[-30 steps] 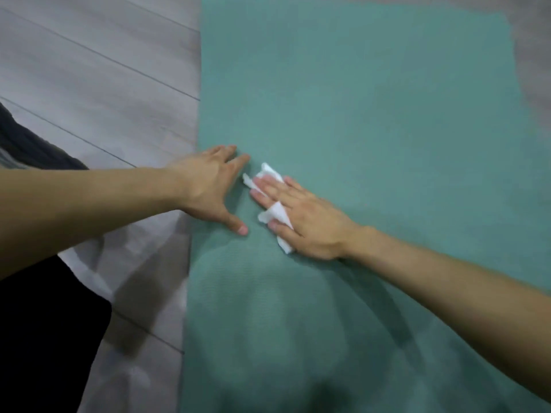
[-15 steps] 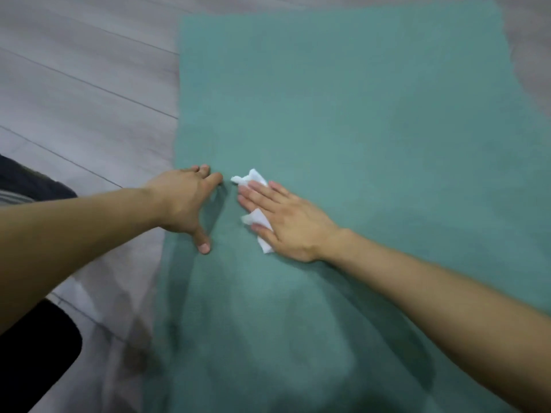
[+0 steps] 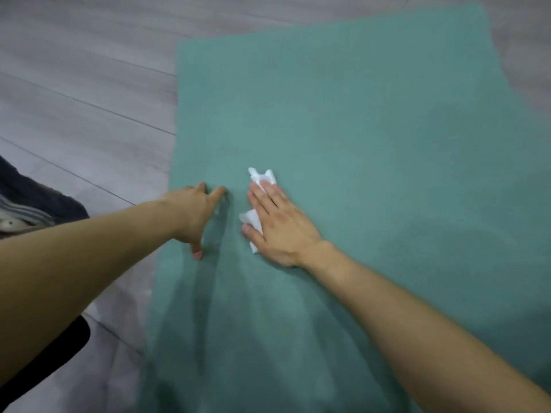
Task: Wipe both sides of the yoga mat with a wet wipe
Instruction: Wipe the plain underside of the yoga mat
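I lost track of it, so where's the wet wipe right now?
In the head view, the wet wipe lies under the flat right hand on the yoga mat, near its left edge, just right of the left hand.

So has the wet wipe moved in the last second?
Yes, slightly: the wet wipe under the right hand has slid right, farther from the yoga mat's left edge.
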Motion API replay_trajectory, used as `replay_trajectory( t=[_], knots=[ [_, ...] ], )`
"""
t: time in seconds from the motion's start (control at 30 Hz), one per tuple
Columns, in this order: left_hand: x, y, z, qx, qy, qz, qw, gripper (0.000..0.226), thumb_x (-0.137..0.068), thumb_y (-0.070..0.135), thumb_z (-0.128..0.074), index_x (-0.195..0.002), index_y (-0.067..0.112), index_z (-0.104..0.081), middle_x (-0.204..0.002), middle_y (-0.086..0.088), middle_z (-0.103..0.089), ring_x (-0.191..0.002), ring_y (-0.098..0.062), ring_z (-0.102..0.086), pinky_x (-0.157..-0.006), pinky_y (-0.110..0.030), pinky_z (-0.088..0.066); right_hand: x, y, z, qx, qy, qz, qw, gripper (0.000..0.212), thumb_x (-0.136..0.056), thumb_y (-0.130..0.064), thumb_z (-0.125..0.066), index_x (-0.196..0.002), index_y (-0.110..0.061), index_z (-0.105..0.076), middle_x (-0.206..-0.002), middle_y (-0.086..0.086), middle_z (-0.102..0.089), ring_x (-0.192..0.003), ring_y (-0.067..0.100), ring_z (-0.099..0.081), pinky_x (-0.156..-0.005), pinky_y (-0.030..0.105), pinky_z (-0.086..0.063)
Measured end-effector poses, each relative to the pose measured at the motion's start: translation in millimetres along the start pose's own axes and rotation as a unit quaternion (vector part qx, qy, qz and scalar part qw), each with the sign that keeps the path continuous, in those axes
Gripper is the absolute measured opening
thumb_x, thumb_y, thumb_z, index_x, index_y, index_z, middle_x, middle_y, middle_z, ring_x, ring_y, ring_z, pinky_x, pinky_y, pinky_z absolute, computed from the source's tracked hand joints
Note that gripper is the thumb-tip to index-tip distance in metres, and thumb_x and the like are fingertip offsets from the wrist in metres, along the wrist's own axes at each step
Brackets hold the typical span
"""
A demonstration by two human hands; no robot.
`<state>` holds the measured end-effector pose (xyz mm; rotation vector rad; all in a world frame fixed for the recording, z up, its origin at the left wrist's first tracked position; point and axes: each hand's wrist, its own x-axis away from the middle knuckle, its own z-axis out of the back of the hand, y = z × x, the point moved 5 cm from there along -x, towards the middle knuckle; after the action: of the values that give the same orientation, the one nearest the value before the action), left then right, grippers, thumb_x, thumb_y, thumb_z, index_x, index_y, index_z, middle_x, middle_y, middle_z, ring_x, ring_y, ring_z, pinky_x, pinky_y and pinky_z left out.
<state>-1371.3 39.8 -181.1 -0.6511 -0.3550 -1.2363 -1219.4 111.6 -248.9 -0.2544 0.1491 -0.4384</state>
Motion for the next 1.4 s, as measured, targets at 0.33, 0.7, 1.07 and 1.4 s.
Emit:
replay_trajectory(
  t=[0.33, 0.7, 1.07, 1.4],
  knots=[
    [32, 14, -16, 0.183, 0.085, 0.087, 0.976, 0.124, -0.042, 0.063, -0.099, -0.149, 0.032, -0.044, -0.137, -0.004, -0.055, -0.123, -0.033, -0.058, -0.097, -0.044, -0.054, 3, 18, 23, -0.056, 0.051, -0.108, 0.991, 0.065, -0.095, -0.042, -0.069, -0.149, -0.012, -0.050, -0.132, 0.014, -0.055, -0.121, 0.035, -0.054, -0.106, 0.047, -0.046],
    [172, 118, -94, 0.125, 0.138, -0.130, 0.974, 0.095, -0.059, 0.091, -0.059, -0.134, 0.034, -0.053, -0.130, 0.001, -0.049, -0.118, -0.025, -0.050, -0.100, -0.043, -0.049, 91, 23, 62, -0.084, 0.005, -0.226, 0.970, 0.033, -0.096, -0.031, -0.069, -0.119, -0.008, -0.064, -0.117, 0.013, -0.060, -0.102, 0.037, -0.063, -0.084, 0.041, -0.049],
    [207, 172, -118, -0.045, 0.184, -0.217, 0.957, 0.088, -0.067, 0.075, -0.062, -0.140, 0.028, -0.052, -0.127, -0.001, -0.053, -0.113, -0.027, -0.055, -0.080, -0.041, -0.054, 236, -10, 50, -0.099, -0.083, -0.101, 0.986, 0.049, -0.097, -0.006, -0.057, -0.144, -0.019, -0.056, -0.138, 0.006, -0.051, -0.128, 0.030, -0.052, -0.104, 0.040, -0.049],
    [219, 202, -123, -0.042, 0.277, -0.211, 0.936, 0.022, -0.072, 0.017, -0.071, -0.091, 0.018, -0.060, -0.087, -0.004, -0.056, -0.071, -0.032, -0.057, -0.045, -0.035, -0.031, 249, -14, 93, -0.072, -0.039, -0.137, 0.987, 0.061, -0.084, -0.003, -0.053, -0.134, -0.038, -0.048, -0.125, 0.001, -0.057, -0.099, 0.034, -0.062, -0.083, 0.043, -0.054]
  ],
)
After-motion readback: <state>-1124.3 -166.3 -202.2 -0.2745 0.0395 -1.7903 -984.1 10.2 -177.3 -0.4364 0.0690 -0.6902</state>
